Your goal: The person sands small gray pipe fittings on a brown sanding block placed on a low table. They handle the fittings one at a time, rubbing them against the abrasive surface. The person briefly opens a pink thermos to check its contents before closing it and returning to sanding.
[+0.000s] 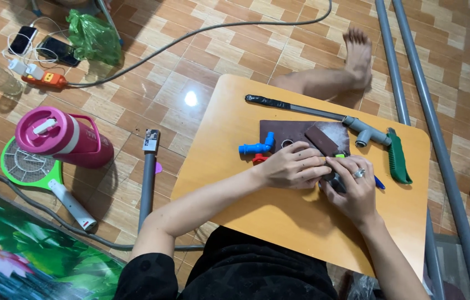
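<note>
On a small wooden lap table (279,216), my left hand (289,165) and my right hand (354,191) meet over a small grey fitting (336,181), both gripping it; most of it is hidden by my fingers. A ring shows on my right hand. Under my hands lies a dark brown sheet of sandpaper (296,132) with a smaller brown block (321,140) on it. A blue plastic tap (257,147) lies just left of my left hand, with a red piece (259,159) beside it. A blue pen tip (379,182) sticks out right of my right hand.
A hacksaw blade with taped handle (287,105), a grey pipe tee (367,133) and a green-handled tool (398,158) lie at the table's far side. On the tiled floor: a pink jug (62,138), green racket (29,166), grey pipes (429,111), power strip (45,81), my bare foot (357,55).
</note>
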